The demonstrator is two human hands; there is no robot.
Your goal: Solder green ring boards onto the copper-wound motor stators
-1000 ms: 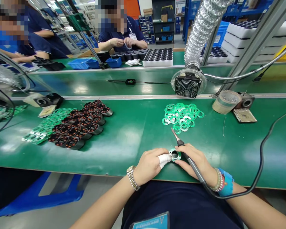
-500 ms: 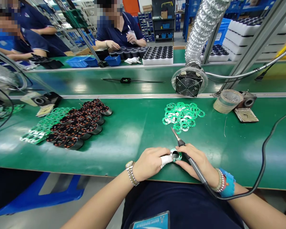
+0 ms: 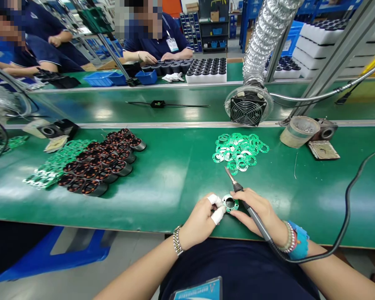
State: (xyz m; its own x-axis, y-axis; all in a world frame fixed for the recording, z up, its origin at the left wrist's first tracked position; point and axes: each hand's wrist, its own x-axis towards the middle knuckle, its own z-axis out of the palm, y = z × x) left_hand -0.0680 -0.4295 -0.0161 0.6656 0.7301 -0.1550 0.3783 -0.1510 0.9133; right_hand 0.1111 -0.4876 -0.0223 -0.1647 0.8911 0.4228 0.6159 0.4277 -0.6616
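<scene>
A ring-shaped green board [image 3: 234, 205] on a dark round part is between my hands near the table's front edge. My left hand [image 3: 203, 216], with white wraps on thumb and forefinger, pinches at its left side. My right hand [image 3: 259, 210] touches its right side with thumb and fingertips and also holds a soldering iron [image 3: 256, 218], whose tip points up and left. Beyond the tip lies a loose pile of green ring boards [image 3: 239, 150].
Rows of black cylindrical parts with copper windings [image 3: 103, 162] stand at the left beside linked green boards [image 3: 53, 166]. At the back right are a tub [image 3: 296, 133], a sponge tray [image 3: 323, 150] and a fan [image 3: 248, 111]. The iron's cable [image 3: 346, 200] curves along the right.
My left hand has turned, and its wrapped thumb and forefinger now show at the ring's edge. The right hand is nearly still. Across the bench, a person's hand has lowered.
</scene>
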